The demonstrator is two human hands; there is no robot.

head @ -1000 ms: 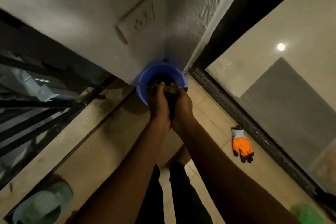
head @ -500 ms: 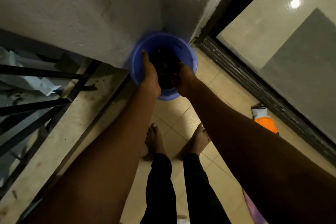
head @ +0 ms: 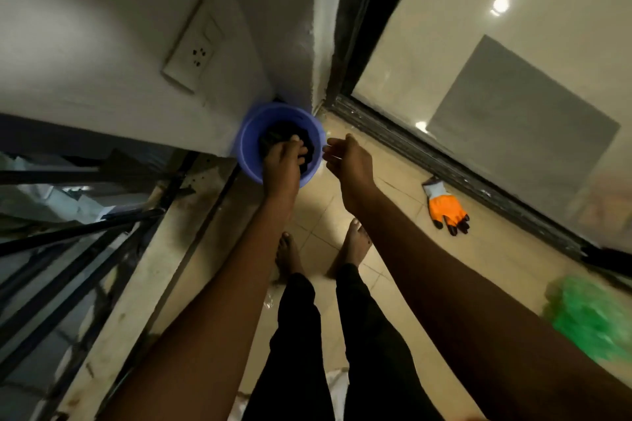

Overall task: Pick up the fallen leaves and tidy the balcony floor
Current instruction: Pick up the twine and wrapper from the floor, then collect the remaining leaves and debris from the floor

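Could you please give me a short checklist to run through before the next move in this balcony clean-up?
1. Blue bucket stands mouth-up in the wall corner: ok.
2. Left hand reaches into the bucket, onto the dark leaves; whether it grips any: cannot tell.
3. Right hand is free beside the bucket rim, fingers loosely curled, holding nothing: ok.
4. Floor tiles tidy: not ok; an orange glove lies on them, and a green bundle sits at the right edge.
5. Loose leaves lying on the tiles: cannot tell, as the light is dim.
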